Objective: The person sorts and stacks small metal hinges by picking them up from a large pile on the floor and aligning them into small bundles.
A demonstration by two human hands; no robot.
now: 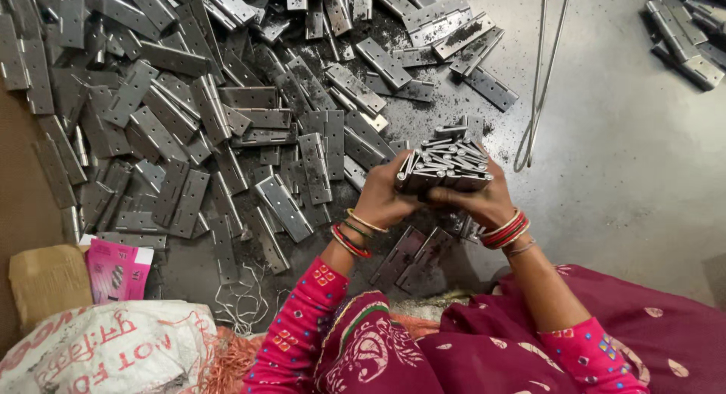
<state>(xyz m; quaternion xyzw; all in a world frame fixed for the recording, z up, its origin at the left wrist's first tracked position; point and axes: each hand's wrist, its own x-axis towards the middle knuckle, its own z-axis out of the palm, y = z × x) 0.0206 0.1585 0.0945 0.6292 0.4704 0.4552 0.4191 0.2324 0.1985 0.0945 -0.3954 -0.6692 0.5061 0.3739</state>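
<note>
A stacked bundle of grey metal hinges [446,161] sits between both my hands just above the floor. My left hand [382,200] grips the bundle's left end. On the right end and underside my right hand [482,200] is closed. Both wrists carry red and gold bangles. A large heap of loose metal hinges [204,114] covers the floor to the left and ahead of my hands. Two open hinges [412,258] lie flat on the floor right below the bundle.
A bent wire loop [538,84] lies on the grey floor [628,175] to the right. More hinges [684,35] are piled at top right. A pink carton [117,269], a brown packet [47,280] and a white printed sack [113,349] sit at lower left.
</note>
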